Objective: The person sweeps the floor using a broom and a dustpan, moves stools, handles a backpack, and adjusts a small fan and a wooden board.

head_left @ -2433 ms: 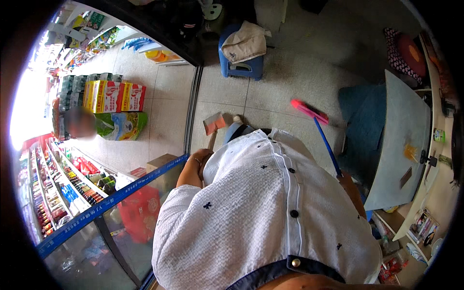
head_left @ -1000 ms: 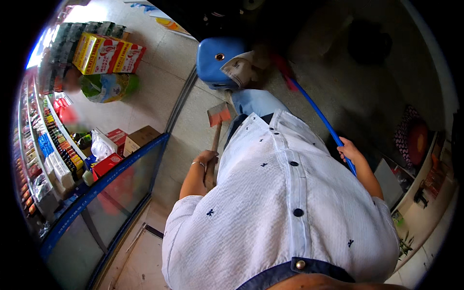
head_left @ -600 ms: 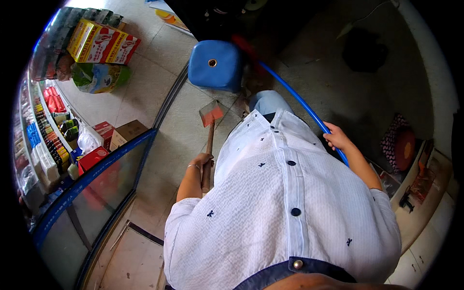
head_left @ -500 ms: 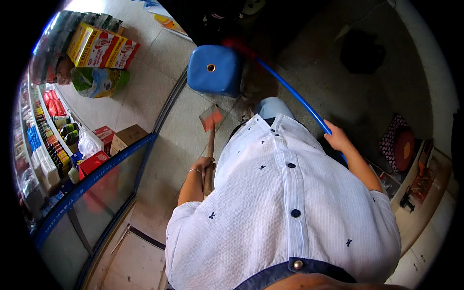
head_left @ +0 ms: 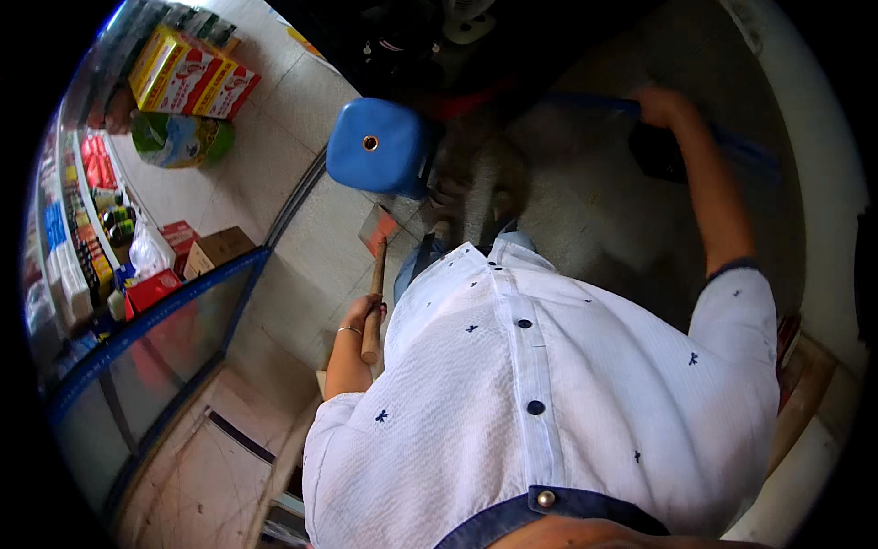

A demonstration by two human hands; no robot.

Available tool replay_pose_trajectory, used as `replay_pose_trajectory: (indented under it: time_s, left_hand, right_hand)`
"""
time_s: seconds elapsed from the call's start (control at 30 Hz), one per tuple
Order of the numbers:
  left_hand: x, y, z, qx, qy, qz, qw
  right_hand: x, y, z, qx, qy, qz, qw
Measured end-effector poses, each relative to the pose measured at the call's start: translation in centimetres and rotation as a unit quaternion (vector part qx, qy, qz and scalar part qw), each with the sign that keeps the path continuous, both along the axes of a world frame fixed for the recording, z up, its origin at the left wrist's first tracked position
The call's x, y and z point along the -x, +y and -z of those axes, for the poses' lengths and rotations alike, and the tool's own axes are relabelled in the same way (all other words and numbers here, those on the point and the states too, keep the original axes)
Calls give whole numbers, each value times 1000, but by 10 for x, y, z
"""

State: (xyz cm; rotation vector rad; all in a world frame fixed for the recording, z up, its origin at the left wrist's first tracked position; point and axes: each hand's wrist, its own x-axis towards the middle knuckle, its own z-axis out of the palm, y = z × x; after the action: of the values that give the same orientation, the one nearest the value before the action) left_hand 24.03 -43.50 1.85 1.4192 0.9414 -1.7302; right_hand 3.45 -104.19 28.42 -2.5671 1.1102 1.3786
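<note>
My left hand (head_left: 364,311) is closed round the wooden handle of a dustpan (head_left: 379,228), whose flat end is grey and orange-red and points away from me. Out at the far right, my right hand (head_left: 662,106) grips the blue pole of a broom (head_left: 599,103). The pole lies nearly level and is smeared by motion. Beyond my feet, a blurred red part (head_left: 462,102) shows in the shadow, seemingly the broom's head. Between the hands, ahead of me, stands a blue plastic stool (head_left: 377,146).
At left is a blue-framed glass counter (head_left: 165,320) beside shelves of packaged goods (head_left: 87,238). A red and yellow carton (head_left: 192,78) and a green pack (head_left: 178,139) are at the far left. A dark draped table (head_left: 384,27) stands ahead; a pale wall (head_left: 796,110) curves along the right.
My right hand has swung forward and outward, bringing the broom's pole from a slant to nearly level. My left hand keeps hold of the dustpan. The view has shifted slightly.
</note>
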Motion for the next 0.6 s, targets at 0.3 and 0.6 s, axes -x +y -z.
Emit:
replay_pose_trajectory:
  time_s: [0.3,0.6]
  left_hand:
    - [135,-54,-13,-24,-92,-69,993]
    - [221,-96,23,-47,-93,-46,993]
  right_hand:
    - [-22,-130,203,228,-236,-130,936]
    - [-40,113,498,-196,-315,-154,916]
